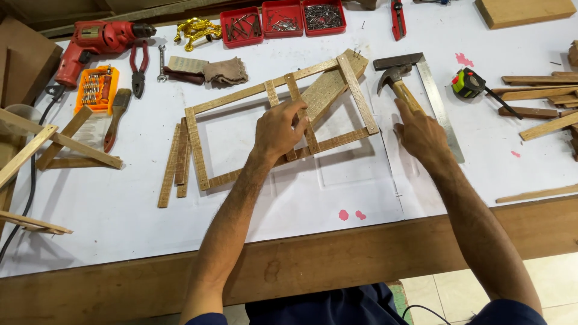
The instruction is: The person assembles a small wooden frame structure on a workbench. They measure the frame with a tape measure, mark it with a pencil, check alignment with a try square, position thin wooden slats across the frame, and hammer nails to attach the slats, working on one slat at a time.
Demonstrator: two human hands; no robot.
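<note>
The left hand lay palm down on a wooden slat frame in the middle of the table, its fingers spread and curled over one upright slat, pressing rather than gripping. The right hand was closed around the handle of a hammer, whose head rested on the table just beside the frame's right end. A steel square lay touching the hammer. Loose slats lay at the frame's left end.
</note>
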